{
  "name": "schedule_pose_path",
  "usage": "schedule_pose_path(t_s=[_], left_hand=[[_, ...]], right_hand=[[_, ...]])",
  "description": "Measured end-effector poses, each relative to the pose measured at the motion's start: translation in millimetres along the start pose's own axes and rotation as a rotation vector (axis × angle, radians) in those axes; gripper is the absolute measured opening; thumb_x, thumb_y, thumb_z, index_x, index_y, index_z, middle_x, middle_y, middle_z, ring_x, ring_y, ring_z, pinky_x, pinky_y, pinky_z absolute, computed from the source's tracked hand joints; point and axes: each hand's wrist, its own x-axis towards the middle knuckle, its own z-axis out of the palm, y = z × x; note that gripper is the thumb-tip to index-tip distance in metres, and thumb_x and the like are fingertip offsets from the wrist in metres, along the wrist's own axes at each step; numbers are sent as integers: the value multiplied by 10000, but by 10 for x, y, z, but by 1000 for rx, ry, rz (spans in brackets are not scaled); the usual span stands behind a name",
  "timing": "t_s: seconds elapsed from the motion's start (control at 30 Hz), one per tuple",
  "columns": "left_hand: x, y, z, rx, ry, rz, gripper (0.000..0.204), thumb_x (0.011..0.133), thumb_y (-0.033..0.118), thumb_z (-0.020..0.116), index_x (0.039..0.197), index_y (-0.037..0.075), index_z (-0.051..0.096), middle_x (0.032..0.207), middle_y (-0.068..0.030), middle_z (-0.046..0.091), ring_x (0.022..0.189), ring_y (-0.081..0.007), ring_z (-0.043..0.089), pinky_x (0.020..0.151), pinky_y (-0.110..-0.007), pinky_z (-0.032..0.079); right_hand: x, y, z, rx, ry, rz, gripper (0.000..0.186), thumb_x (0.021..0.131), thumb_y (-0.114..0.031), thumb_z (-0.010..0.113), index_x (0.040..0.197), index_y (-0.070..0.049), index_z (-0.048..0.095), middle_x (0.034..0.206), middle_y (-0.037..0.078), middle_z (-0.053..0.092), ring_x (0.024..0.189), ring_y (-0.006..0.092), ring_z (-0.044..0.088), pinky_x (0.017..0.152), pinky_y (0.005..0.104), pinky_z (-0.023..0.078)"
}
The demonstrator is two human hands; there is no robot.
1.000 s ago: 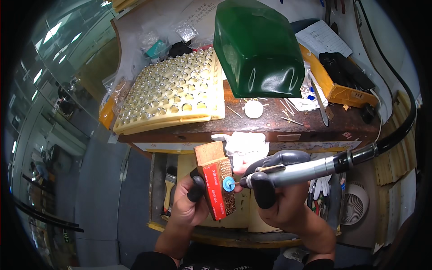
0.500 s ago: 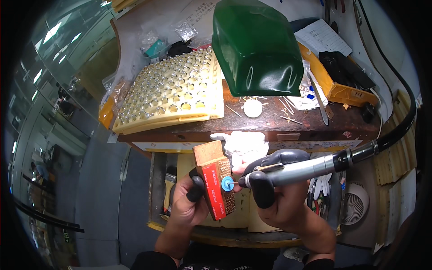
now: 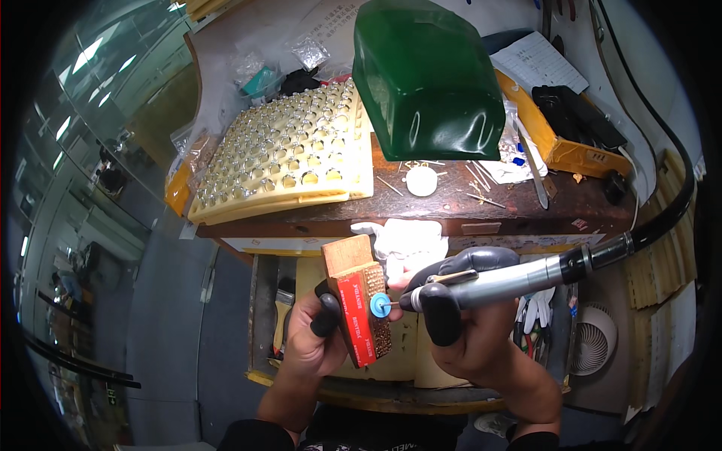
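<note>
My left hand (image 3: 310, 336), with a black cot on the thumb, is closed around a wooden block (image 3: 347, 259). Red tape (image 3: 356, 319) covers the block's front face, and its right side is a bumpy, brush-like brown surface (image 3: 381, 342). In my right hand (image 3: 470, 331), black-covered fingers grip a silver rotary handpiece (image 3: 511, 283). A small blue disc (image 3: 380, 305) on the handpiece's thin shank meets the bumpy side of the block, or lies just in front of it; I cannot tell which. Behind the hands a white glove or cloth (image 3: 410, 242) lies brightly lit.
A cream tray (image 3: 278, 203) of shiny rings stands at the back left. The green lamp shade (image 3: 429, 83) hangs over the bench (image 3: 451, 203), where a white round piece (image 3: 422, 181) and thin bits lie. An open drawer (image 3: 263, 331) sits below my hands. A black cable (image 3: 681, 188) runs along the right.
Almost nothing differs. The view has shifted very slightly, and both hands hold the block and handpiece in nearly the same place.
</note>
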Motion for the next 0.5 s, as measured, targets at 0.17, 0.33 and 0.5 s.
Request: schedule_pose_path(t_s=[0.17,0.33,0.5], left_hand=[[5,-7,-46,4,-32,13,644,883,348,678,1317,-76,461,1290,-258,543,1126,-389,599,1012,-541,455],[7,-7,-54,8,-59,14,643,883,345,678,1320,-73,457,1300,-262,534,1132,-395,595,1015,-542,452],[-3,-11,-60,1,-43,11,652,883,344,678,1329,-72,448,1307,-265,527,1138,-399,590,1018,-543,449]], right_hand=[[2,17,6,5,1,0,267,957,-190,560,794,20,577,750,113,647,735,204,688,693,323,548],[-11,14,7,-17,-4,2,252,954,-181,565,801,18,589,751,110,649,749,204,692,712,333,554],[-1,2,9,14,-12,29,275,955,-195,568,787,22,587,755,112,649,718,206,689,683,324,555]])
